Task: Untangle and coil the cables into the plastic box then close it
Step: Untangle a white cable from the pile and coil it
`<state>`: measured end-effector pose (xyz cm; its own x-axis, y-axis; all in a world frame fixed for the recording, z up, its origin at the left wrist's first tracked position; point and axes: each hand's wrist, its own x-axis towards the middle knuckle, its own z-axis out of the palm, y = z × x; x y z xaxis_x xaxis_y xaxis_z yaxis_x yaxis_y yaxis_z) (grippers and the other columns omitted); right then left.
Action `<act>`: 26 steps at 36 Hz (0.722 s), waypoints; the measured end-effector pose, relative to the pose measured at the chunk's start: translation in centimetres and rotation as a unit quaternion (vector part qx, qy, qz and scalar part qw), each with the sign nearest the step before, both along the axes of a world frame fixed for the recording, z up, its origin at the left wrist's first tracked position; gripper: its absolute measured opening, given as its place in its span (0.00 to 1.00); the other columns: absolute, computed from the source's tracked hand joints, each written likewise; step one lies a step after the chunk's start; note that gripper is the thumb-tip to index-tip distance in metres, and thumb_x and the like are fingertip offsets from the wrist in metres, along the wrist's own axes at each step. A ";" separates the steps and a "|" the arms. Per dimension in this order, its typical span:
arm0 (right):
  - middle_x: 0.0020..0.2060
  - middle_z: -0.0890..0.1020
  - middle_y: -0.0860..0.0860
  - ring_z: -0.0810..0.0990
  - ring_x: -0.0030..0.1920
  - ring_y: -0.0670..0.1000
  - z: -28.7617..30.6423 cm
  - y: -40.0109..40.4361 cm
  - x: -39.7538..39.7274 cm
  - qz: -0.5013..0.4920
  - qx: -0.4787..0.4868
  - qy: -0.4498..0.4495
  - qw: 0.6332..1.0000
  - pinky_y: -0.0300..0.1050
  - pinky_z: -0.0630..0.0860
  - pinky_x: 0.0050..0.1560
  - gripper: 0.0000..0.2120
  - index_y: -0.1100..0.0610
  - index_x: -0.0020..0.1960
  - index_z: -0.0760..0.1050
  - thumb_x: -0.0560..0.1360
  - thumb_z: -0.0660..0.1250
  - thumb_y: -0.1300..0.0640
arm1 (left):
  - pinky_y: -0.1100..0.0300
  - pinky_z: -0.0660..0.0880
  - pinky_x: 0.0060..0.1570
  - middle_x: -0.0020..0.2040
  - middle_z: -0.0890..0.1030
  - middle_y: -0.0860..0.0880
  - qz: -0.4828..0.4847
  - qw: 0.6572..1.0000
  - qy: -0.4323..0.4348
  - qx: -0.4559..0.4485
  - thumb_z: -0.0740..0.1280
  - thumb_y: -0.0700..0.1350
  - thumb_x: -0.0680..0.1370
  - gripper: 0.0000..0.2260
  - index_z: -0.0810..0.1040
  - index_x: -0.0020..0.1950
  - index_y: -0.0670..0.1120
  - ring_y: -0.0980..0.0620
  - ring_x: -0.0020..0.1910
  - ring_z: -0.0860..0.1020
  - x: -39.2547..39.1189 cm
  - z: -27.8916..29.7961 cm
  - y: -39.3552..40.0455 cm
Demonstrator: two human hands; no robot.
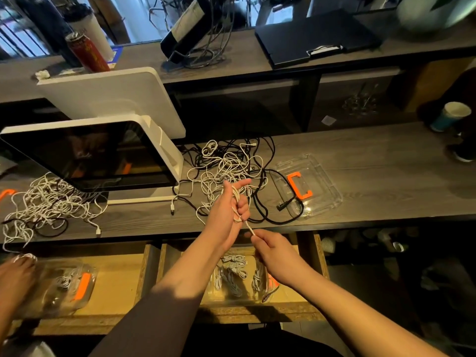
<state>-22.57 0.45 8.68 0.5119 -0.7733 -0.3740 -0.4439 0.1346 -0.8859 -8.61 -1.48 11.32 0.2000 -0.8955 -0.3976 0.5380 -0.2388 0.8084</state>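
White cable (235, 199) looped around left hand (229, 207) above the desk (373, 161), fingers curled on the coil, thumb out. Right hand (273, 249) pinches the cable's free end just below.

Table (360, 161): dark matt wood grain. Lid (309, 185): clear glossy plastic, orange plastic clip (298, 188). Cables (226, 166): smooth white and black. Drawer (152, 274): rough chipboard. Screen (85, 155): glossy black, white plastic frame.
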 end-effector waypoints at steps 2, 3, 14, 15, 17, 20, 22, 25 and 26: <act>0.30 0.74 0.46 0.72 0.33 0.46 0.3 -0.2 0.2 -0.007 -0.016 -0.002 1.000 0.46 0.69 0.38 0.11 0.48 0.57 0.78 0.84 0.57 0.55 | 0.63 0.57 0.31 0.34 0.63 0.51 0.002 0.999 -0.048 -0.008 0.49 0.58 0.85 0.24 0.76 0.64 0.44 0.56 0.31 0.60 0.2 0.3 -0.4; 0.30 0.74 0.45 0.71 0.32 0.45 0.5 -0.2 0.2 -0.007 -0.024 -0.003 1.000 0.45 0.68 0.37 0.11 0.48 0.56 0.78 0.84 0.58 0.55 | 0.63 0.57 0.31 0.34 0.64 0.51 0.001 0.997 -0.074 -0.010 0.49 0.58 0.85 0.24 0.76 0.63 0.44 0.57 0.30 0.60 0.2 0.4 -0.6; 0.34 0.80 0.48 0.77 0.37 0.47 3.0 0.8 1.5 0.062 -0.190 0.040 0.979 0.49 0.72 0.40 0.12 0.53 0.49 0.78 0.83 0.59 0.49 | 0.63 0.63 0.29 0.33 0.66 0.54 0.034 0.929 -0.368 -0.004 0.48 0.57 0.86 0.19 0.79 0.57 0.56 0.60 0.27 0.63 0.8 0.9 -2.2; 0.34 0.79 0.47 0.77 0.36 0.46 3.2 1.0 1.7 0.067 -0.197 0.040 0.977 0.48 0.72 0.39 0.12 0.53 0.48 0.78 0.83 0.59 0.50 | 0.64 0.65 0.30 0.33 0.67 0.55 0.019 0.918 -0.396 0.003 0.48 0.56 0.86 0.19 0.79 0.57 0.55 0.61 0.28 0.65 1.0 1.0 -2.2; 0.35 0.79 0.47 0.76 0.37 0.47 3.5 1.2 1.9 0.067 -0.217 0.044 0.973 0.48 0.71 0.39 0.11 0.53 0.49 0.78 0.82 0.59 0.51 | 0.61 0.70 0.39 0.36 0.73 0.53 -0.043 0.896 -0.442 0.019 0.49 0.55 0.86 0.19 0.80 0.57 0.53 0.59 0.35 0.72 1.1 0.9 -2.1; 0.35 0.79 0.47 0.76 0.37 0.48 3.9 0.9 1.8 0.065 -0.249 0.049 0.965 0.49 0.70 0.38 0.10 0.53 0.49 0.78 0.82 0.59 0.53 | 0.53 0.73 0.45 0.39 0.77 0.39 -0.137 0.896 -0.420 0.045 0.48 0.59 0.86 0.24 0.82 0.55 0.51 0.43 0.39 0.76 1.6 0.0 -1.8; 0.36 0.78 0.45 0.76 0.37 0.47 4.3 0.3 1.6 0.062 -0.269 0.041 0.960 0.48 0.71 0.38 0.09 0.53 0.49 0.78 0.82 0.60 0.53 | 0.60 0.68 0.32 0.32 0.71 0.44 -0.176 0.912 -0.365 0.065 0.45 0.63 0.84 0.29 0.83 0.56 0.51 0.51 0.30 0.70 1.7 0.0 -1.2; 0.40 0.77 0.44 0.76 0.40 0.44 4.9 -0.8 1.0 0.053 -0.293 0.036 0.954 0.44 0.72 0.41 0.06 0.51 0.48 0.75 0.82 0.60 0.54 | 0.68 0.72 0.40 0.43 0.84 0.47 -0.240 0.904 -0.334 0.118 0.42 0.66 0.82 0.34 0.81 0.63 0.50 0.54 0.43 0.78 1.3 1.0 -0.1; 0.41 0.78 0.44 0.76 0.42 0.44 5.0 -1.2 0.8 0.047 -0.301 0.035 0.952 0.44 0.73 0.43 0.06 0.51 0.49 0.76 0.82 0.61 0.54 | 0.66 0.72 0.42 0.41 0.85 0.51 -0.250 0.905 -0.315 0.138 0.42 0.67 0.82 0.33 0.78 0.66 0.49 0.55 0.42 0.78 1.1 1.2 0.2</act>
